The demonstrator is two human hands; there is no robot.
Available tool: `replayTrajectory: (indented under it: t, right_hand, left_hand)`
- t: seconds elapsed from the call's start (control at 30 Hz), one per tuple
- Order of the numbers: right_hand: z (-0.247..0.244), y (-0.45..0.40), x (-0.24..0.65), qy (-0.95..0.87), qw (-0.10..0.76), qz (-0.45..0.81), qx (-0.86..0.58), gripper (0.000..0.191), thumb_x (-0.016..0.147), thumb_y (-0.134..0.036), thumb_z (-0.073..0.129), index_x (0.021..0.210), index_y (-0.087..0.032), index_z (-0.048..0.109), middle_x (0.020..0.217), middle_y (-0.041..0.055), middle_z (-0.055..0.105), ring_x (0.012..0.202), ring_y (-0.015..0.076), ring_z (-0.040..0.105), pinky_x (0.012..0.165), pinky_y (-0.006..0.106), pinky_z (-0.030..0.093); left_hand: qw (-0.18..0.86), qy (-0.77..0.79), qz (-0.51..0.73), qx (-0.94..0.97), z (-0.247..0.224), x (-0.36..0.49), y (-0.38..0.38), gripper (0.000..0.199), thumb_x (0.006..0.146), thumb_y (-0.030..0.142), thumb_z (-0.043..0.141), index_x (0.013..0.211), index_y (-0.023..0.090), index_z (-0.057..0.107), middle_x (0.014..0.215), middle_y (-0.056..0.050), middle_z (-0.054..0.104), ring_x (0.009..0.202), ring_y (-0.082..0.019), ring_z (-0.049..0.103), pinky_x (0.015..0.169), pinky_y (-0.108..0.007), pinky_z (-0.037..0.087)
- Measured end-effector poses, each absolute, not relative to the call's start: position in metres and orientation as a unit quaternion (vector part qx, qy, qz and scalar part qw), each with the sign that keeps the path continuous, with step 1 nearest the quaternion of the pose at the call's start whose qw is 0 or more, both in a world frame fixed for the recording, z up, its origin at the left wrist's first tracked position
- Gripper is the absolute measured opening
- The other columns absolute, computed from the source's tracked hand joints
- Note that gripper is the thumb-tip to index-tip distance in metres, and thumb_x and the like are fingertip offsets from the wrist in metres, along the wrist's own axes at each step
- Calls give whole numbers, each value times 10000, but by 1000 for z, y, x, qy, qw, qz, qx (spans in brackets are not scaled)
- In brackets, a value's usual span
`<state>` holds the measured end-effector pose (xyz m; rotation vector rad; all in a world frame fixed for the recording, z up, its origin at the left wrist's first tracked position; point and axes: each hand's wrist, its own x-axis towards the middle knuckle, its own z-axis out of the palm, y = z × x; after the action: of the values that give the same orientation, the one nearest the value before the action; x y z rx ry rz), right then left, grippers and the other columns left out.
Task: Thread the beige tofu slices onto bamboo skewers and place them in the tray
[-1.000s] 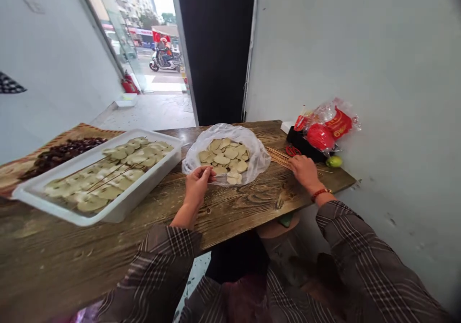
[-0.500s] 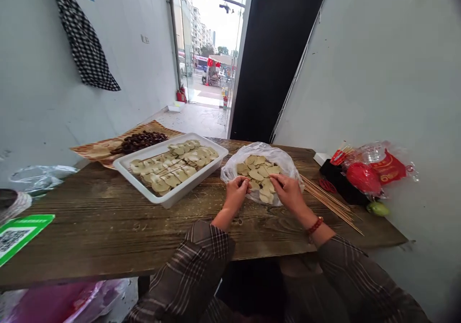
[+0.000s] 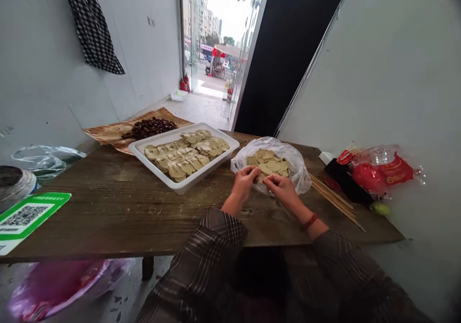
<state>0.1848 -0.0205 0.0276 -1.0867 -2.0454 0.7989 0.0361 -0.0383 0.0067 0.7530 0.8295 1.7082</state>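
Observation:
My left hand (image 3: pixel 245 186) is closed in a pinch above the near side of a clear plastic bag (image 3: pixel 299 169). Close beside it, my right hand (image 3: pixel 284 191) pinches too, thumb against forefinger, the fingertips of both almost meeting. What lies between the fingers is too small to make out. Loose, flat, beige slices (image 3: pixel 268 160) fill the opened bag just beyond my fingers. To the left, a white plastic tray (image 3: pixel 180 186) holds rows of similar overlapping slices (image 3: pixel 187 155) threaded on thin sticks. Several bamboo skewers (image 3: pixel 334 199) lie right of the bag.
Dark reddish-brown dried fruits (image 3: pixel 151 127) are heaped on brown paper (image 3: pixel 104 133) behind the tray. A black box (image 3: pixel 347 184) with red packages stands at the right, near a green fruit (image 3: pixel 380 209). A green QR-code card (image 3: pixel 32 217) lies at the wooden table's (image 3: pixel 122 217) left end.
My head view has shifted, so the table appears further up at the left. My hands have come closer together over the bag's near side, both still pinching.

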Motion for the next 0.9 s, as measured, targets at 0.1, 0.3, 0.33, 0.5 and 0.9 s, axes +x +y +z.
replayTrajectory:
  t: [0.1, 0.3, 0.33, 0.5, 0.9]
  right_hand:
    - [32, -25, 191, -741, 335, 407, -416, 416, 765, -559, 665, 795, -149, 722, 590, 9, 617, 522, 114, 466, 504, 246, 333]
    - [33, -32, 203, -659, 356, 494, -442, 424, 642, -521, 788, 833, -145, 742, 717, 34, 681, 551, 89, 446, 511, 234, 310]
    - [33, -33, 205, -656, 362, 494, -442, 408, 635, -505, 797, 824, -148, 744, 733, 36, 687, 562, 90, 454, 523, 238, 318]
    - [28, -39, 212, -640, 386, 507, -428, 359, 639, -463, 800, 824, -160, 751, 744, 28, 684, 614, 106, 498, 571, 253, 350]
    - [15, -27, 204, -680, 390, 473, -402, 354, 781, -511, 623, 791, -162, 681, 509, -42, 511, 453, 88, 381, 464, 242, 269]
  left_hand:
    - [538, 324, 729, 271, 8, 31, -35, 338, 602, 394, 830, 730, 130, 662, 626, 18, 586, 522, -56, 508, 530, -200, 386]
    - [570, 294, 714, 280, 9, 31, -36, 370, 577, 395, 860, 781, 132, 698, 669, 12, 619, 540, -57, 547, 536, -190, 416]
    - [573, 294, 710, 285, 9, 32, -36, 370, 576, 396, 861, 781, 133, 701, 672, 12, 622, 541, -57, 551, 535, -189, 418]
    - [566, 308, 689, 331, 9, 33, -37, 315, 636, 383, 835, 787, 137, 708, 679, 4, 633, 552, -56, 554, 545, -187, 414]
    - [521, 393, 616, 441, 8, 39, -41, 388, 699, 492, 772, 845, 136, 722, 701, -14, 651, 559, -75, 546, 539, -208, 402]
